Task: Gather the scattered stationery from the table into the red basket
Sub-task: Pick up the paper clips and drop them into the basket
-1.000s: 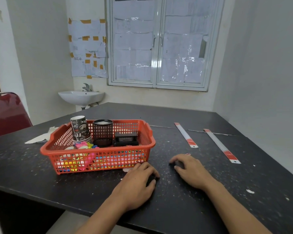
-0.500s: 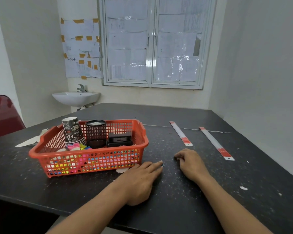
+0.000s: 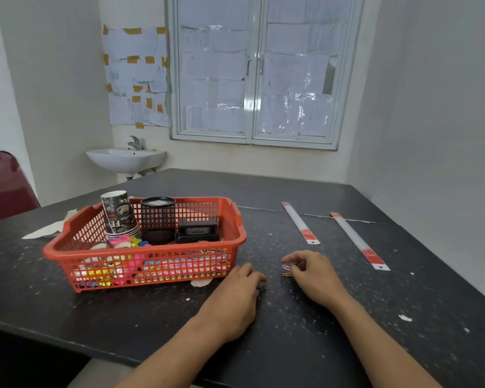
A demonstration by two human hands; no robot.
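Two paper clips lie on the tabletop toward its near edge, just right of the basket and touching the right hand's fingertips. They look like thin bent wire: very light, stiff, flat against the surface and easy to skid, so I judge they want a thumb-and-forefinger pinch at one end, or a nail under the loop, rather than a flat press. The right hand is curled, fingers bent toward the clips, but whether it has hold of one I cannot tell. The left hand lies palm down with its fingers curled under, near the basket's front right corner; it may cover something small, though nothing shows. Two long rulers lie farther back toward the right edge, well apart from the hands; they look stiff and light, best lifted at an end. Half a second ago the left fingers were stretched flat toward a small clip; now they are drawn in, and the right hand has opened enough to show the clips beside it.
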